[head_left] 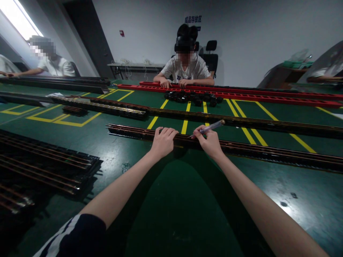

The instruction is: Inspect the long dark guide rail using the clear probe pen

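Observation:
A long black rail [257, 150] with copper-coloured strips along it lies across the table in front of me. My left hand [163, 142] curls over this rail near its left end, thumb side toward the middle. To the right, my right hand [210, 141] grips a slim pen-like tool [214, 125] with a see-through handle. The tool slants, its thin tip pointing down and left onto the rail between my hands. Whether it is a pen or a small screwdriver I cannot tell. My fingers hide parts of the rail.
Behind lies another dark rail [241, 122], then red slotted rails [241, 95] and a heap of small black parts [193, 97]. Stacked copper-lined rails [53, 160] occupy the left side of the green table [171, 214]. A person [184, 67] sits opposite, hands on a red rail.

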`<state>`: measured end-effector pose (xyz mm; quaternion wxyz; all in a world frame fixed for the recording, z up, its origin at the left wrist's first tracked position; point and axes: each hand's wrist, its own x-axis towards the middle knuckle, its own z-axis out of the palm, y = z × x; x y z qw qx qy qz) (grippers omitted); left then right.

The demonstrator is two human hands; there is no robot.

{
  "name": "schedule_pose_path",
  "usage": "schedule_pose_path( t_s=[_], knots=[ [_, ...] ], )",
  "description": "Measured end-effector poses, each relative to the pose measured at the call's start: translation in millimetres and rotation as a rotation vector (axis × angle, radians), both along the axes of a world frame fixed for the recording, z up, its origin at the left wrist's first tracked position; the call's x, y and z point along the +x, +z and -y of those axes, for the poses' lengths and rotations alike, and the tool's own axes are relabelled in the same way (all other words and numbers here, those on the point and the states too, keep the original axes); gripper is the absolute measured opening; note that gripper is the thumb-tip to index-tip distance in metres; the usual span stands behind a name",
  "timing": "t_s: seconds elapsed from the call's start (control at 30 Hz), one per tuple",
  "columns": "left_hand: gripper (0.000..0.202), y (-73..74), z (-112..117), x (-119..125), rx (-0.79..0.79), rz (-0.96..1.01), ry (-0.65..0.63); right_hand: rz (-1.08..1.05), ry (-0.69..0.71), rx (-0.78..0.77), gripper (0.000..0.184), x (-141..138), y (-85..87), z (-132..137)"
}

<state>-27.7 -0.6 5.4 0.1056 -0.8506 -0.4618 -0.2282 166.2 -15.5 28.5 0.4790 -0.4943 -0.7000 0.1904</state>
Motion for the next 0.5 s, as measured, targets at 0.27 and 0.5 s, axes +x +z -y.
schedule_pose_path(
  t_s=[0.27,0.5],
  knots=[
    [0.041,1.2,0.8,0.5,0.017,0.016,0.022,0.005,-0.003,0.012,0.019,-0.5,-0.1,-0.7],
    [0.043,-1.0,-3.2,-3.9,-0.037,0.029,-0.048,-0.019,-0.015,0.015,0.022,0.6,-1.1,-1.2]
  ],
)
